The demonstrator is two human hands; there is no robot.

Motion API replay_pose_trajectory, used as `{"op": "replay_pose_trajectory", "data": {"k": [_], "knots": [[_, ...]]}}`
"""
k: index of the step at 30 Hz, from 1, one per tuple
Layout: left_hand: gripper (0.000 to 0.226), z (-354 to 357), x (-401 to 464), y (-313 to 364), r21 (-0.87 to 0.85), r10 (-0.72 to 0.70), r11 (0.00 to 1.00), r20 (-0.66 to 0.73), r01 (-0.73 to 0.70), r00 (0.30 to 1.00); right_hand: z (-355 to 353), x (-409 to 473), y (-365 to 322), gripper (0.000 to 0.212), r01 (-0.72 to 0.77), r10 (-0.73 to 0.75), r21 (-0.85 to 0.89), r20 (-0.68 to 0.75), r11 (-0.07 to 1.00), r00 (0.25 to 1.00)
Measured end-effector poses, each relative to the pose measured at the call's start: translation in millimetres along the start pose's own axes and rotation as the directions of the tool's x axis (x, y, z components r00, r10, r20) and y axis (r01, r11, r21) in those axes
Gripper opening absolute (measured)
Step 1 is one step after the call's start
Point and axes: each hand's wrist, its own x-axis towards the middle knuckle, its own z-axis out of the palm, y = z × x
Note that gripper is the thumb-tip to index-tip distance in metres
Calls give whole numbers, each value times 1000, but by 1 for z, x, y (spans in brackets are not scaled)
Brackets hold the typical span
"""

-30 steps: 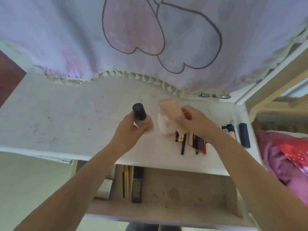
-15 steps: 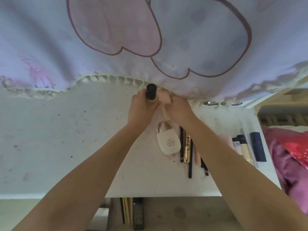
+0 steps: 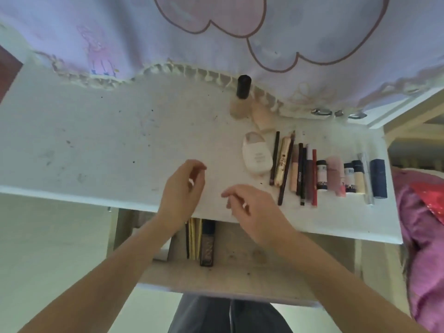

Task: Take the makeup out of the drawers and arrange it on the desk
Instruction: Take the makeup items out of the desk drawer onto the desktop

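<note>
makeup row (image 3: 310, 171) right side of surface (image 3: 96, 145), long axes front-to-back | bottle (image 3: 242, 97) upright at curtain (image 3: 216, 32) | left grip (image 3: 182, 188), right grip (image 3: 249, 212) loosely curled, empty, above front edge | drawer (image 3: 240, 265) open below

Bottle (image 3: 241, 99) at desk (image 3: 120, 145) back, pencils (image 3: 300, 171) right, drawer (image 3: 240, 267) below front

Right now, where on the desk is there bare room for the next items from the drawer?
Bare: the desk left of the foundation bottle and white compact, back to the curtain. Crowded: the row of pencils and tubes on the right.
</note>
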Motion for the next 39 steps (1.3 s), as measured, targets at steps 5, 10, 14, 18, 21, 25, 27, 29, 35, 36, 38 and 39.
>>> {"op": "replay_pose_trajectory", "data": {"k": [5,10,14,18,21,25,27,29,35,36,38,39], "knots": [[16,19,-103,-56,270,-361,921,327,280,873,91,-40,54,29,-400,437,-175,335,900,835],[21,59,-89,-83,481,-521,799,252,362,816,142,-14,63,47,-502,547,-256,151,826,823],[18,81,-72,-91,587,-551,744,271,318,789,158,-6,68,61,-507,578,-379,96,774,810],[16,90,-72,-101,602,-576,725,265,334,773,156,-5,71,76,-500,576,-460,33,734,816],[18,96,-74,-101,617,-588,705,232,350,775,145,-12,78,66,-432,546,-568,36,700,837],[22,93,-73,-95,654,-612,680,256,332,749,125,-27,89,53,-319,500,-667,92,673,861],[19,87,-77,-89,658,-582,703,314,271,750,114,-36,89,50,-290,478,-665,115,688,871],[13,76,-83,-79,630,-517,753,385,192,764,101,-47,83,49,-269,445,-623,143,735,884],[6,20,-107,-38,426,-234,904,561,-34,794,41,-87,50,38,-221,268,-263,158,939,950],[6,7,-107,-30,367,-197,930,553,-25,810,28,-87,41,38,-202,231,-203,126,958,965],[8,-17,-96,-14,232,-151,972,494,38,856,2,-77,19,39,-169,172,-85,28,982,985],[11,-27,-84,-6,177,-137,982,452,62,882,-10,-66,8,40,-145,144,-31,-43,989,989]]}}
